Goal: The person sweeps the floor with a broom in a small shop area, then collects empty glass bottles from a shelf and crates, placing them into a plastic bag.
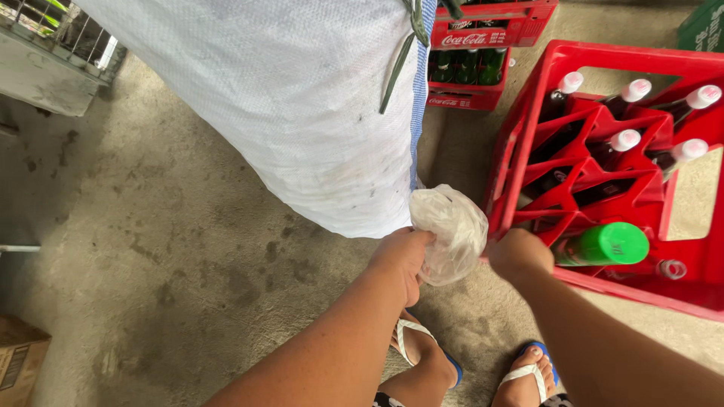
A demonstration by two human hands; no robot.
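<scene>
My left hand (401, 256) is closed on a crumpled clear plastic bag (450, 230), which hangs beside the lower end of a large white woven sack (294, 98). My right hand (519, 255) grips the near rim of a red bottle crate (504, 166), which stands on the concrete floor. The crate holds several dark bottles with pink caps (626, 139) and one green bottle with a green cap (609, 244) close to my right hand.
A stack of two more red crates (483, 38) with green bottles stands behind the sack. A cardboard box (19, 362) sits at the bottom left, a wire cage (53, 30) at the top left. My feet in flip-flops (483, 365) are below.
</scene>
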